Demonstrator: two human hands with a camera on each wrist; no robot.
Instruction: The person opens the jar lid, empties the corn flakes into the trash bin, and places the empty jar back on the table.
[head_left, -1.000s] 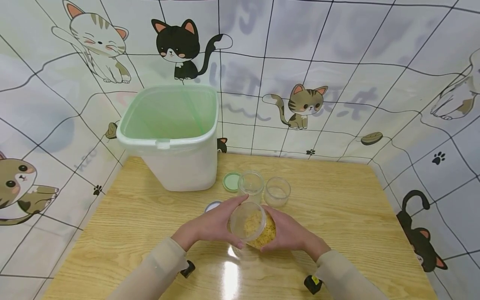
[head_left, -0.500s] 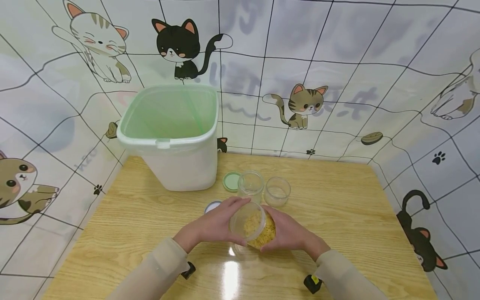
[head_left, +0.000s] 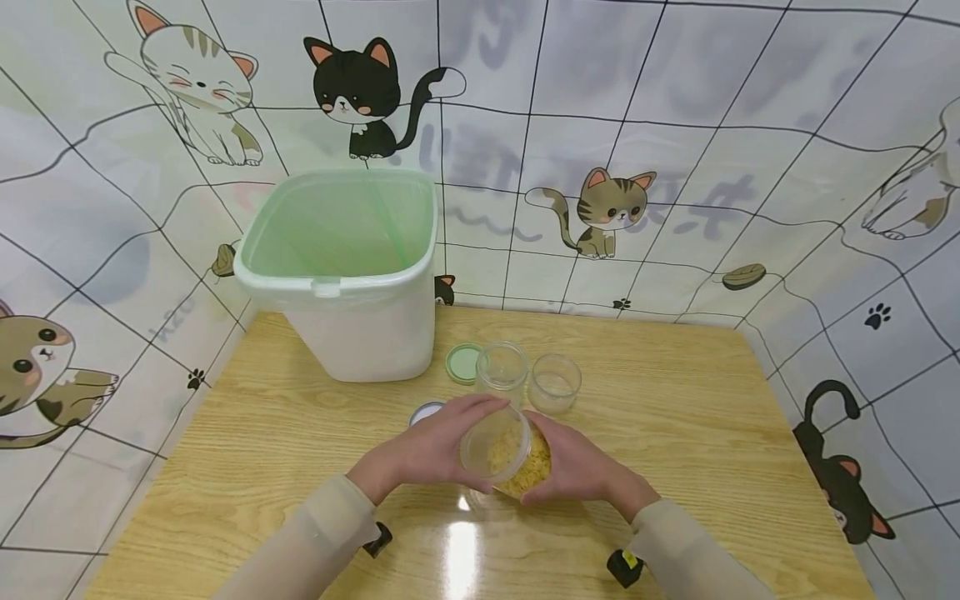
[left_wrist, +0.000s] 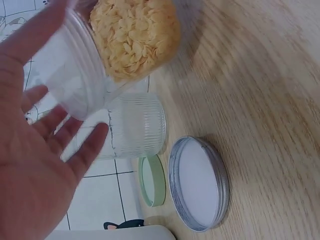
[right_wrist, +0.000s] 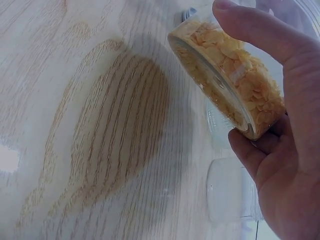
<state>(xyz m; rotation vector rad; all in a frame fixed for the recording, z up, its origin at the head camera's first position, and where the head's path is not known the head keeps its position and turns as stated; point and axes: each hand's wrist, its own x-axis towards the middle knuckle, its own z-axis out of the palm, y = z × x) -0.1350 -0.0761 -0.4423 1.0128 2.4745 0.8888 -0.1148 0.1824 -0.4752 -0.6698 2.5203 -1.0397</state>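
A clear jar (head_left: 538,467) part-filled with yellow flakes lies tilted between my two hands. My right hand (head_left: 581,462) grips its bottom end, thumb on one side and fingers on the other in the right wrist view. My left hand (head_left: 427,446) holds the clear rim end (left_wrist: 82,65), its thumb and fingers curved around that round edge. The flakes (left_wrist: 135,37) sit toward the base, away from the left hand. Just beyond stands a clear ribbed jar (left_wrist: 137,125), and right of it a short clear jar (head_left: 555,385).
A silver-rimmed lid (left_wrist: 200,185) with a white inside lies left of the ribbed jar. Behind it lies a green lid (head_left: 463,364). A large white bin (head_left: 367,333) with a pale green inside stands at the table's back left, before a cat-print wall covering.
The left hand's fingertips and thumb have slid slightly to the right around the rim end. The tilted jar and the right hand stay nearly in place.
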